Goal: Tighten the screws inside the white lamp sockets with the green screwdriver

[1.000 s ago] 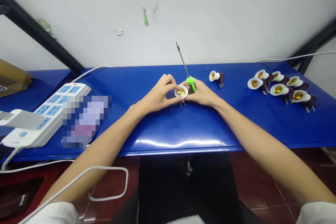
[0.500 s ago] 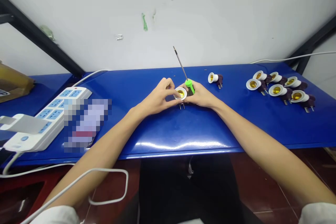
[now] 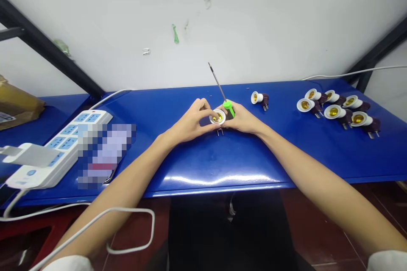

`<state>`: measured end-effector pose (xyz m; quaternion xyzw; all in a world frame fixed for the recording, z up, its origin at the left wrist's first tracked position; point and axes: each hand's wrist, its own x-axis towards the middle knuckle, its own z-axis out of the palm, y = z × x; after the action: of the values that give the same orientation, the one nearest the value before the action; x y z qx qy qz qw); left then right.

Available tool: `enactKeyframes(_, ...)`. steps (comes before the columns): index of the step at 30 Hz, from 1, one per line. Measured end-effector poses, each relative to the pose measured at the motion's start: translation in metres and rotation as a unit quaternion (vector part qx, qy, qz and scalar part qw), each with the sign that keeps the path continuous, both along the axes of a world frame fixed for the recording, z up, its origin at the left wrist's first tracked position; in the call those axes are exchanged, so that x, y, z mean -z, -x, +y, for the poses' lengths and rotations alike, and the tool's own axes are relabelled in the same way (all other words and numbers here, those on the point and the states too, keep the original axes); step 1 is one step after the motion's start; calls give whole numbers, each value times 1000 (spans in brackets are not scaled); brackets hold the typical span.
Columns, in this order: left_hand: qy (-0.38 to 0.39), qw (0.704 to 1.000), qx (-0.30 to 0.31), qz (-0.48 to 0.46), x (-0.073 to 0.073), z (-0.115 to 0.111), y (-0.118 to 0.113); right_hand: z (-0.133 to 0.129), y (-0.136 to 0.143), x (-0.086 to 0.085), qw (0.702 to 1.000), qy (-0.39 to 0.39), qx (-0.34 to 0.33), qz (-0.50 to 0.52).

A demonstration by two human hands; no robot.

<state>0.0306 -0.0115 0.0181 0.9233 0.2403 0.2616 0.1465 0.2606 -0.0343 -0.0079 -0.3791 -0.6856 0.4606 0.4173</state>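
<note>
- White rim and gold-coloured lining mark the lamp socket [image 3: 218, 117], which lies between the two hands over the blue table [image 3: 222, 161]; its two metal prongs point towards the person. Whether it rests on the surface, I cannot tell.
- Left hand [image 3: 194, 122]: pinching the socket, a fingertip at its open mouth and the thumb along the near side of the rim.
- Right hand [image 3: 243, 119]: curled around the green handle of a screwdriver [image 3: 229, 109], thumb reaching the socket's right side. The shaft points up and away, leaning left; the fingers behind are partly hidden.
- Beyond the right hand, to its right, one spare socket [image 3: 259, 98] lies on its side, with a dark plug base.
- Further right, six more sockets [image 3: 333, 112] lie in a loose cluster, near one another.
- At left, a white power strip [image 3: 63, 152] with blue outlet panels carries a white adapter [image 3: 34, 155]; faint marks near its switch are too small to read.
- Beside the strip, a flat object [image 3: 108, 148] is pixelated, any writing hidden.
- Far left, a brown package [image 3: 22, 108] shows a pale label, unreadable.
</note>
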Motion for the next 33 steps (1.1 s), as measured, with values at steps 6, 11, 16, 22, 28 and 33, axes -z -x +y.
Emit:
enactKeyframes(6,10,1000,-5,6,1,-1,-2,0,0,-1,1000,-17,4,-19)
enactKeyframes(11,27,1000,-2,6,1,-3,-5,0,0,-1,999,-21,12,-25)
enactKeyframes(16,35,999,-8,5,0,-4,-4,-1,0,-1,1000,-16,12,-23)
enactKeyframes(22,21,1000,-2,2,1,-3,-4,-1,-1,-2,999,-20,12,-33)
enactKeyframes(28,-33,999,1,18,0,-1,-2,-1,-1,-2,1000,-11,7,-26)
enactKeyframes(33,-58,998,9,34,-2,2,1,-1,0,-1,1000,-5,8,-21)
